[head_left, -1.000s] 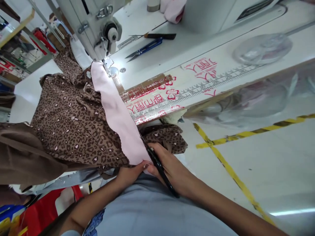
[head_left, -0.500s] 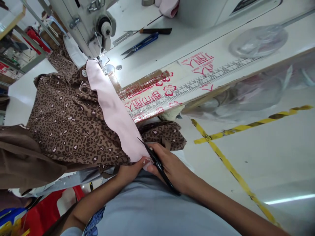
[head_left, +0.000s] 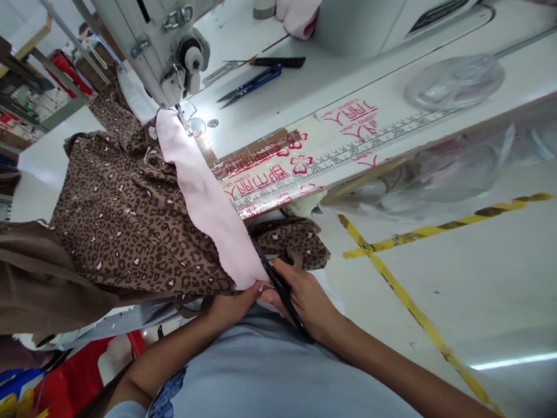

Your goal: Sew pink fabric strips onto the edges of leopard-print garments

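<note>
My right hand (head_left: pixel 302 305) is shut on long black scissors (head_left: pixel 281 287), whose blades lie along the edge of a pale pink fabric strip (head_left: pixel 204 212). My left hand (head_left: pixel 232 307) pinches the lower end of that strip close to the scissors. The strip lies on a brown leopard-print garment (head_left: pixel 130 226), and its far end reaches the presser foot (head_left: pixel 186 111) of a white sewing machine (head_left: pixel 163 49). The lower blades are partly hidden by my right hand.
On the machine table lie blue thread snips (head_left: pixel 250 86) and a black-handled tool (head_left: pixel 278 61). A printed measuring strip (head_left: pixel 331 159) runs along the table edge. Plain brown cloth (head_left: pixel 39 278) hangs at left. Yellow-black tape (head_left: pixel 413 302) marks the floor at right.
The scissors have swung slightly, their blades now lying closer along the pink edge. My right hand has shifted a little with them, and the whole view has moved slightly.
</note>
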The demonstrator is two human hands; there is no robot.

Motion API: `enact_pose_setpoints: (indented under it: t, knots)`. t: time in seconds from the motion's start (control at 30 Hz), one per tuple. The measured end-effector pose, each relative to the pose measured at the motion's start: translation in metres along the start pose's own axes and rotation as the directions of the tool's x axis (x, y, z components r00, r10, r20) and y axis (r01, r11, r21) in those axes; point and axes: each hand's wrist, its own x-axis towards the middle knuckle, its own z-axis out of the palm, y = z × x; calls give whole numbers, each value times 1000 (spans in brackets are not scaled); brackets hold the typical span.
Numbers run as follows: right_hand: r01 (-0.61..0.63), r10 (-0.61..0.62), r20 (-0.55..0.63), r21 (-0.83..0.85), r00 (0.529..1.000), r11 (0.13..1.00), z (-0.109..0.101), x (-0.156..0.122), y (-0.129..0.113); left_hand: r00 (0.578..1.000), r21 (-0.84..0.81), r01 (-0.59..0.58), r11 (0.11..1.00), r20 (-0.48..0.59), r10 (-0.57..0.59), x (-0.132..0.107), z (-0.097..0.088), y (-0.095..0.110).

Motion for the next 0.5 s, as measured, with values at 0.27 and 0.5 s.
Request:
enact_pose_setpoints:
  t: [0.27,0.5]
  knots:
    - [-65,58,85,89,995,994,-9,1,1,999,11,-47,999,28,47,-1,-4,7]
    - [-88,80,181,35,980,995,-11,5,-6,984,-171,150,974,121,-130,-1,-5,25]
